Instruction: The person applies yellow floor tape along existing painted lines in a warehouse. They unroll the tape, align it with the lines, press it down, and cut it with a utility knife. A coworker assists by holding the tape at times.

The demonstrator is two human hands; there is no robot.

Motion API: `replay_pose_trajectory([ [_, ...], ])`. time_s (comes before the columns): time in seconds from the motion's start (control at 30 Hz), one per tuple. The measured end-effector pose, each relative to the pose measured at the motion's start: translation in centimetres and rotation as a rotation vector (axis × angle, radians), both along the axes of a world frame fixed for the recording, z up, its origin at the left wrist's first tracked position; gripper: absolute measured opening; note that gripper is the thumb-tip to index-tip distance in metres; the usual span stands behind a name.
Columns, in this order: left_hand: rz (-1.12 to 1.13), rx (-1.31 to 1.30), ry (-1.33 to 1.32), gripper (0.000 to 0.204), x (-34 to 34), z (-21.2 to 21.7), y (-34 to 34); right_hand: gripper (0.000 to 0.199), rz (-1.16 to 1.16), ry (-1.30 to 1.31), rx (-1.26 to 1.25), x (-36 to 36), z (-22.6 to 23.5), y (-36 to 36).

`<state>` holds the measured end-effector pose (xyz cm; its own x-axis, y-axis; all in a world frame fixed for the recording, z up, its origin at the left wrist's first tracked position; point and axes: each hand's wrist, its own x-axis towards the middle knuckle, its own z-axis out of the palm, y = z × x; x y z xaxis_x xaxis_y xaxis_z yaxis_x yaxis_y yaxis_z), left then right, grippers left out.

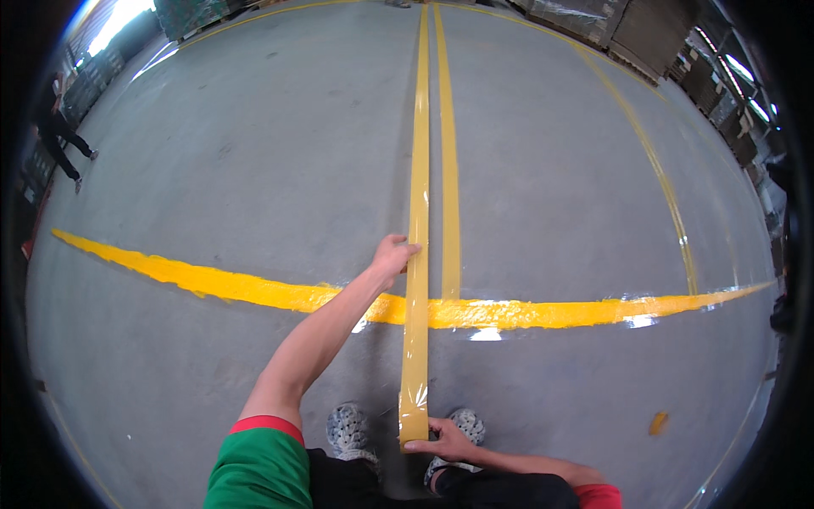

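A long strip of shiny yellow tape (415, 339) runs from near my body far ahead, passing over a wet-looking yellow painted line (526, 315) that crosses the floor. My left hand (393, 258) reaches forward, its fingers closed on the tape's left edge just beyond that painted line. Close to my feet, my right hand (449, 443) grips the near end of the tape, thumb on top. Whether a roll is under that end, I cannot tell. Just right of the strip, another yellow line (450, 195) lies on the floor.
My patterned shoes (347, 426) stand on the grey floor (280, 153) either side of the tape. A person in dark trousers (59, 136) is at the far left. Wrapped stacks (577, 19) line the far edge. A small yellow-brown scrap (659, 423) lies at right.
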<state>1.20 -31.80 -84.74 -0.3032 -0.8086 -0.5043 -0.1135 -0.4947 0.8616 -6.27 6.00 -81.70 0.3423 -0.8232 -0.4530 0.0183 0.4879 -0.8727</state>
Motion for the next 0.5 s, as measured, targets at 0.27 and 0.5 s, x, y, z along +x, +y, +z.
replay_pose_trajectory([
  [0.27, -0.031, -0.046, 0.022, 0.061, -0.1, -3.1, -0.8, 0.051, 0.017, -0.038, 0.172, 0.4, -1.7, -0.4],
  [0.5, -0.188, 0.017, -0.026, 0.06, 1.5, -3.5, 1.6, 0.042, -0.128, -0.225, 0.332, 0.2, -2.2, 0.1],
])
